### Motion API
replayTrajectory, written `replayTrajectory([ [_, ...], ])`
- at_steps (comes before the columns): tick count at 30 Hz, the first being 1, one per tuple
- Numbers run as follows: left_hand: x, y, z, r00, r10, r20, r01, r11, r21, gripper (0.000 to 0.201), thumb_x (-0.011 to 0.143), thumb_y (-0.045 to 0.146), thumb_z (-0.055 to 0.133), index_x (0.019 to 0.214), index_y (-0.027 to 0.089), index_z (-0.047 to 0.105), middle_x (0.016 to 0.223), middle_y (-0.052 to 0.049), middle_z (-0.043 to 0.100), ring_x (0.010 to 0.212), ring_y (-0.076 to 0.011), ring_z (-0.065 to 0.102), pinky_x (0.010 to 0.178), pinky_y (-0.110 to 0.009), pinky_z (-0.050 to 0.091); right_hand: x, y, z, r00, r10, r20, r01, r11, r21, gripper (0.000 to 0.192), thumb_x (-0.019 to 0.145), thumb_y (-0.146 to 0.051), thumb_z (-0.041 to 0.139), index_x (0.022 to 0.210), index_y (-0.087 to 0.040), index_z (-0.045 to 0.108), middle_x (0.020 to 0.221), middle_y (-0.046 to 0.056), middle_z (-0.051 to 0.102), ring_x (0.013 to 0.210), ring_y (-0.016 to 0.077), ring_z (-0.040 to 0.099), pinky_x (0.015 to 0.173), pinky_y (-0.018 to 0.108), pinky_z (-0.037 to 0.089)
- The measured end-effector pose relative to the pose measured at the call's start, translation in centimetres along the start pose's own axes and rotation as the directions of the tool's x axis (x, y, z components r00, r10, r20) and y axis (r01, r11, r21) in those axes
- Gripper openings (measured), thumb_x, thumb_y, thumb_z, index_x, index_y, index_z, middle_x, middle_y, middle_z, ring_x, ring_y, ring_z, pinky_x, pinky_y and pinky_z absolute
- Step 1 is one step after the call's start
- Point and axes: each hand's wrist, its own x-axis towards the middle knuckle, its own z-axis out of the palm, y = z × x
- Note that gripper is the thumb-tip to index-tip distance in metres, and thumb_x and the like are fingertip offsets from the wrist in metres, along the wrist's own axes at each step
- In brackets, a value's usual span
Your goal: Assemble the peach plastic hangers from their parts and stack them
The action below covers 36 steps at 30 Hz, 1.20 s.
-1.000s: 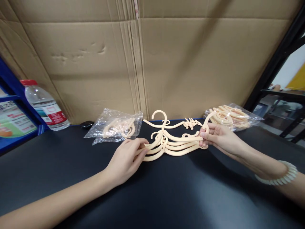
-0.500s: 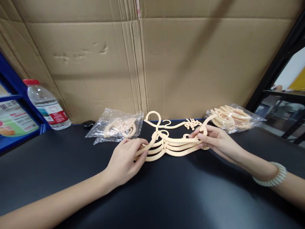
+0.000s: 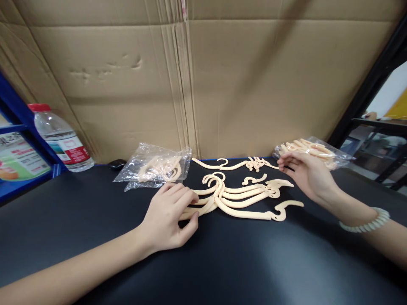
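Several cream plastic clothes hangers lie fanned together on the table, their hooks pointing away from me. My left hand rests over their left ends, thumb and fingers apart, and hides those ends. On the right, curved end pieces are joined to the hanger arms. My right hand is raised beyond them, its fingers loosely bent with nothing between them. A single curved loose piece lies behind the stack. Farther back are another hanger and a small heap of curved pieces.
At the back left lies a clear plastic bag with cream parts in it. A fuller bag is behind my right hand. A water bottle stands far left by a blue rack. Cardboard walls off the back of the black table.
The front hanger, held up in both hands before, now lies on the others, nearer me. My right hand has let go of its end and moved up and right. My left thumb has opened.
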Motion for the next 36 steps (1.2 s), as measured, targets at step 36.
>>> replayTrajectory([
  [36,0.0,1.4,0.2,0.984,0.055,0.167,-0.048,0.998,-0.048,0.024,0.088,0.010,0.047,0.107,0.018,0.059,0.105,-0.008,0.066,0.097,-0.0235,0.059,0.086,-0.040,0.044,-1.0,-1.5,0.0,0.785,0.080,0.615,0.478,0.554,-0.682,0.034,0.089,-0.050,0.052,0.083,-0.020,0.065,0.070,0.003,0.062,0.063,0.0160,0.053,0.058,0.028,0.040],
])
